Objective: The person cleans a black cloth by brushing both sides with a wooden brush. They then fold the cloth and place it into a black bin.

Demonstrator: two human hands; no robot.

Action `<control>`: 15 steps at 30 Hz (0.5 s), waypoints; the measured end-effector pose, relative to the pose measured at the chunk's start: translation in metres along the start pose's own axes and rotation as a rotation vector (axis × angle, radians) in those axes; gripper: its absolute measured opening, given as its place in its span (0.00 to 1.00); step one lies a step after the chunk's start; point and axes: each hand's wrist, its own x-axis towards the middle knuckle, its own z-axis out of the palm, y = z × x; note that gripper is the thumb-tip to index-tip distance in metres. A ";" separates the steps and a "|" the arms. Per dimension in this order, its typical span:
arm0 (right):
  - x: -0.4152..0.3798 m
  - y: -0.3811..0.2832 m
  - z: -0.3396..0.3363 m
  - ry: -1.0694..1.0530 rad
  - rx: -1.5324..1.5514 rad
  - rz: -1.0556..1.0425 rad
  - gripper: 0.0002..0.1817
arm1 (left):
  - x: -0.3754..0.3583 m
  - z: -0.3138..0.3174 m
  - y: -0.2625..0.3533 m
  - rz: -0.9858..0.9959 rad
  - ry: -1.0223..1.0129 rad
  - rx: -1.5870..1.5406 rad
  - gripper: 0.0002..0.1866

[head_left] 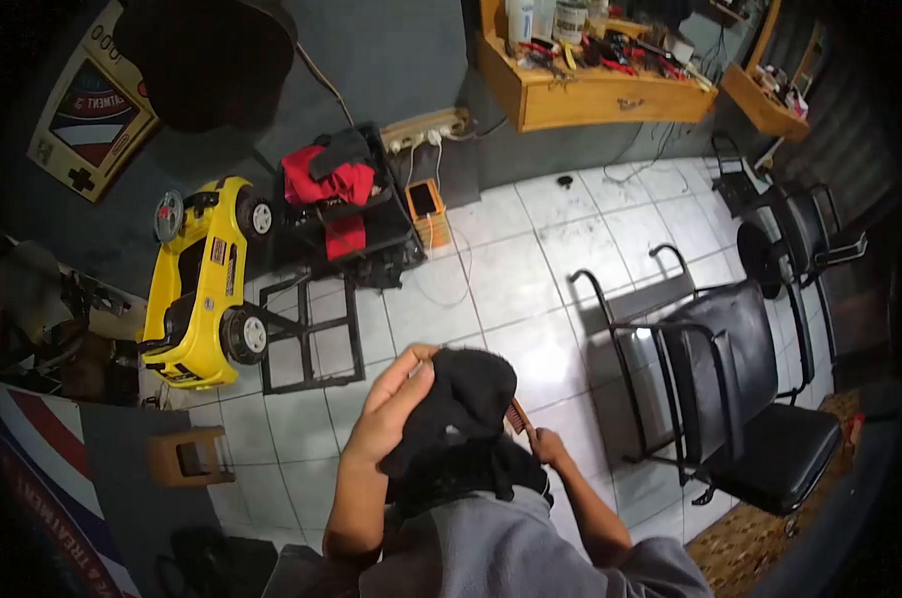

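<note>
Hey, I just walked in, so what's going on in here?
Someone in a grey top is holding up a dark cloth item in the left hand. The right hand grips a brown brush at the cloth's right edge; whether the bristles touch it is unclear. Off to the right stands a black chair, with a yellow toy car over on the left and a wooden drawer unit ahead.
</note>
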 end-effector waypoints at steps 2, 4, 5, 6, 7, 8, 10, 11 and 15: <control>-0.021 -0.057 -0.038 0.144 0.519 -0.054 0.29 | 0.005 -0.005 -0.010 -0.054 -0.043 0.012 0.11; -0.049 -0.116 -0.082 0.126 0.923 -0.109 0.26 | 0.007 -0.002 -0.017 -0.079 -0.069 0.005 0.11; -0.070 -0.149 -0.112 -0.012 1.186 -0.075 0.27 | 0.008 0.000 -0.019 -0.121 -0.088 0.003 0.11; -0.071 -0.153 -0.112 0.065 1.061 -0.212 0.28 | 0.010 0.002 -0.020 -0.153 -0.089 -0.005 0.12; -0.072 -0.154 -0.109 0.143 0.931 -0.343 0.29 | 0.012 0.004 -0.021 -0.140 -0.105 0.003 0.12; -0.068 -0.154 -0.105 0.176 0.825 -0.472 0.29 | 0.015 0.006 -0.021 -0.120 -0.140 0.077 0.12; -0.065 -0.172 -0.121 0.028 0.695 -0.605 0.27 | 0.016 0.025 -0.012 -0.105 -0.085 0.089 0.11; -0.057 -0.166 -0.115 0.036 0.696 -0.611 0.27 | 0.018 0.022 -0.013 -0.100 -0.092 0.095 0.11; -0.011 -0.108 -0.069 0.012 0.144 -0.309 0.25 | 0.013 0.012 -0.003 -0.011 -0.076 0.024 0.10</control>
